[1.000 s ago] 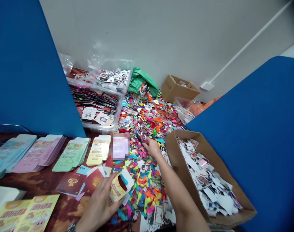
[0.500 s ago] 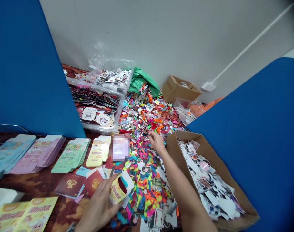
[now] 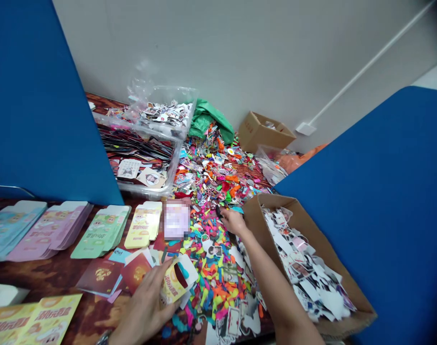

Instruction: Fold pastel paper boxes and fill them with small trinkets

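Note:
My left hand (image 3: 144, 299) is shut on a yellow printed paper envelope (image 3: 174, 282) with a dark oval opening, low in the view. My right hand (image 3: 233, 221) rests over a heap of bright cut paper scraps (image 3: 218, 273) and pinches a small black tool (image 3: 217, 211), mostly hidden by my fingers. Just right of that hand stands a cardboard box tray (image 3: 304, 227) filled with white cut-out photo pieces. Red booklets (image 3: 99, 276) lie beyond my left hand, and a pixelated blurred patch (image 3: 177, 219) covers something at the heap's edge.
Stacks of blue, pink, green and yellow envelopes (image 3: 101, 233) line a wood-patterned table (image 3: 34, 275). A clear plastic bin (image 3: 142, 189) sits behind them. Further back are a green bag (image 3: 207, 120) and a cardboard box (image 3: 261, 132). Blue partitions (image 3: 376, 206) flank the view.
My right hand has shifted rightward and slightly toward me, keeping the black tool. My left hand still holds the envelope. The whole view has drifted slightly left.

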A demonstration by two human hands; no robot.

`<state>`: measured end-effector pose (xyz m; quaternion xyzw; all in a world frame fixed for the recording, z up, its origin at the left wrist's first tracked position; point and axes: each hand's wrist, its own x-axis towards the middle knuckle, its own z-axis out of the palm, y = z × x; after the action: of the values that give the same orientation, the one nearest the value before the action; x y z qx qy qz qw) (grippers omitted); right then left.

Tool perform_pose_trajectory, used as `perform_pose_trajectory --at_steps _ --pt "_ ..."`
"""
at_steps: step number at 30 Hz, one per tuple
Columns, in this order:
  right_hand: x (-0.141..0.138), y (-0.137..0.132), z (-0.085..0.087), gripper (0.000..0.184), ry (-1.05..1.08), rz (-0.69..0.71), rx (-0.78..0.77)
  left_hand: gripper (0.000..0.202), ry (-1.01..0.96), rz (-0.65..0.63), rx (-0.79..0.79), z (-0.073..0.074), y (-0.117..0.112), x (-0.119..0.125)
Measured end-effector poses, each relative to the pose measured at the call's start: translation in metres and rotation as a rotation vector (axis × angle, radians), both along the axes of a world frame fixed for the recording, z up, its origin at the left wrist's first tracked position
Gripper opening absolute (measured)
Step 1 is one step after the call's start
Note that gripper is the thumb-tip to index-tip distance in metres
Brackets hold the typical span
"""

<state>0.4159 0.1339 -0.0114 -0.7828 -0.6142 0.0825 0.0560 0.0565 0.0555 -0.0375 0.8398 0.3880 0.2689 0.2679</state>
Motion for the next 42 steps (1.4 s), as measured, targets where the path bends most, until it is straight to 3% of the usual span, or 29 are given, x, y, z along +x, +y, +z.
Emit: perform_pose_trajectory --at_steps 3,5,8,12,16,21,26,32,35,38,42 --pt "-0.008 -0.002 -0.002 0.017 0.020 0.028 -0.020 0.072 -0.009 0.003 -0.006 -0.001 0.000 0.000" --pt "-0.013 -0.002 0.008 0.015 0.043 0.049 -0.011 0.072 -0.005 0.028 -0.022 -0.003 0.002 -0.003" --pt "-0.029 -0.006 0.036 0.015 0.100 0.128 0.020 0.072 0.005 0.086 -0.059 -0.004 0.009 -0.007" --pt "-0.072 -0.022 0.080 0.017 0.295 0.311 0.068 0.070 0.024 0.174 -0.033 0.000 0.023 -0.009" --pt "-0.122 -0.039 0.100 0.015 0.481 0.522 0.087 0.068 0.069 0.222 0.042 0.009 0.032 -0.015" --pt "-0.169 -0.046 0.081 0.013 0.477 0.684 0.075 0.072 0.097 0.211 0.065 0.013 0.025 -0.022" --pt "-0.194 -0.051 0.059 0.013 0.403 0.623 0.156 0.074 0.004 0.198 -0.008 0.009 0.017 -0.023" --pt "-0.199 -0.067 0.060 0.025 0.530 0.628 0.248 0.070 -0.067 0.232 -0.051 0.009 0.016 -0.025" --pt "-0.196 -0.072 0.059 0.028 0.429 0.618 0.376 0.072 -0.076 0.217 -0.049 0.013 0.014 -0.024" --pt "-0.195 -0.071 0.058 0.036 0.345 0.502 0.481 0.073 -0.088 0.201 -0.030 0.017 0.012 -0.023" --pt "-0.195 -0.069 0.064 0.020 0.425 0.570 0.452 0.078 -0.104 0.181 -0.032 0.022 0.012 -0.023"
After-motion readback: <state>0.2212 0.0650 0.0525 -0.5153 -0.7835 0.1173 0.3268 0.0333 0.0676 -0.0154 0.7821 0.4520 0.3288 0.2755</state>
